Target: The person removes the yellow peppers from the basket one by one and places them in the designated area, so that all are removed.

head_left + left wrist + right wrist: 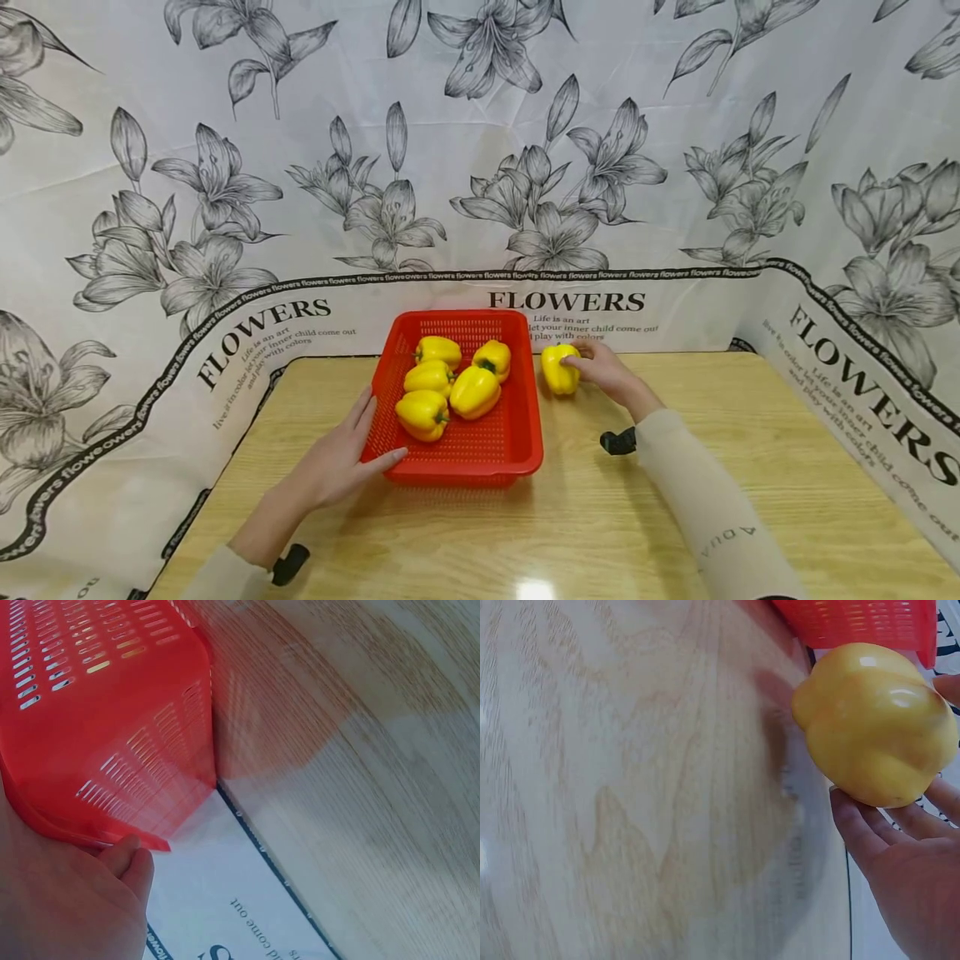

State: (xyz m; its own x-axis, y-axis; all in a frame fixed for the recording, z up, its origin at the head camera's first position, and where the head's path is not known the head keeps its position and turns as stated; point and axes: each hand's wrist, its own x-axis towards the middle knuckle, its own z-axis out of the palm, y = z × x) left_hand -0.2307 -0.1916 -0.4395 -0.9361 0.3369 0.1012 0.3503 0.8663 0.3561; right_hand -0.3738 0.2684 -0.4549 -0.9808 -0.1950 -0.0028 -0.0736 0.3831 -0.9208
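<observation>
My right grip (609, 377) is closed around one yellow pepper (557, 371), the thumb on the near side and the fingers curled behind; it is open only as far as the pepper's width. The pepper is outside the red basket (467, 472), just beside its right wall toward the far end, over the table (795, 450); I cannot tell whether its underside touches the surface. Governing relation: the pepper sits on the left of my right grip, between that grip and the basket wall, so I judge that the direction toward the basket is a short leftward one, with the rim as the obstacle to clear. Long axis: roughly fore and aft, stem end away from me, lobed end toward me, approximately in line with that wall. Nearer hand: the right; my left grip (337, 458) is across the basket at its near left corner, spread with thumb and fingers extended against the rim, and has hold of no pepper. Five other peppers (476, 393) lie inside the basket, mostly toward its left and middle, leaving bare floor along the right wall and near end
</observation>
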